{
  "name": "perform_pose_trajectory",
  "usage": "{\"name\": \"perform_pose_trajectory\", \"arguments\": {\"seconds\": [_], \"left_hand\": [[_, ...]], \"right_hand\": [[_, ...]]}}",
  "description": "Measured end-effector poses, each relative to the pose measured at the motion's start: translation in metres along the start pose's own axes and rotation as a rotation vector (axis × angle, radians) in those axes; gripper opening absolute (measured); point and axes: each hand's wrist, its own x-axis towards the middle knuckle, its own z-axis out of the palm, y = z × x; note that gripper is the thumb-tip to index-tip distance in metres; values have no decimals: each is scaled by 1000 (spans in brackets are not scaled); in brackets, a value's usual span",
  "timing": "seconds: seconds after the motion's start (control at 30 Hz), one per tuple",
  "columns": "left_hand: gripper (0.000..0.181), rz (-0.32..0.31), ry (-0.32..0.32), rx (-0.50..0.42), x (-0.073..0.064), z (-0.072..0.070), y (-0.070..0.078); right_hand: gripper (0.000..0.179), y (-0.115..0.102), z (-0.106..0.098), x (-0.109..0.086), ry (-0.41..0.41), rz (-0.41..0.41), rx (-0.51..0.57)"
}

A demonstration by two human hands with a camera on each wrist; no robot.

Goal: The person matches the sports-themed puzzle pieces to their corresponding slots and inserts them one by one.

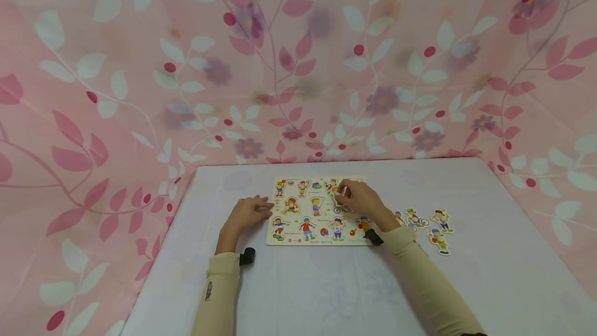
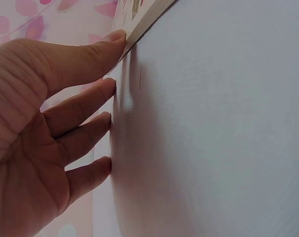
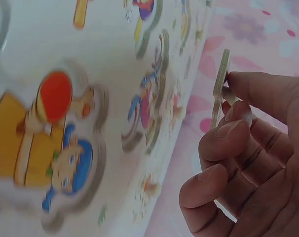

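Observation:
A cream puzzle board (image 1: 271,241) with cartoon sports figures lies on the table. My left hand (image 1: 249,214) is by its left edge; in the left wrist view the fingers are extended, fingertips against the tabletop, and the thumb (image 2: 102,54) touches the board's edge. Over the board's upper right, my right hand (image 1: 364,201) pinches a flat wooden puzzle piece (image 3: 220,81) between thumb and fingers. That piece is seen edge-on in the right wrist view, so its picture is hidden there. Below it on the board is a printed or recessed bicycle shape (image 1: 342,209).
Several loose puzzle pieces lie right of the board, among them a cyclist piece (image 1: 416,220), a figure (image 1: 441,220) and another figure with a red ball (image 1: 438,241). A white cloth covers the table (image 1: 308,294). Behind it hangs a pink floral curtain (image 1: 298,66).

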Motion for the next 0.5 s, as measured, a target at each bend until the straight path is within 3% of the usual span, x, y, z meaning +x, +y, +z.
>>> {"name": "perform_pose_trajectory", "arguments": {"seconds": [0.5], "left_hand": [[29,-4,-9,4,0,-1,0]], "right_hand": [[14,-26,31,23,-64,17,-21]]}}
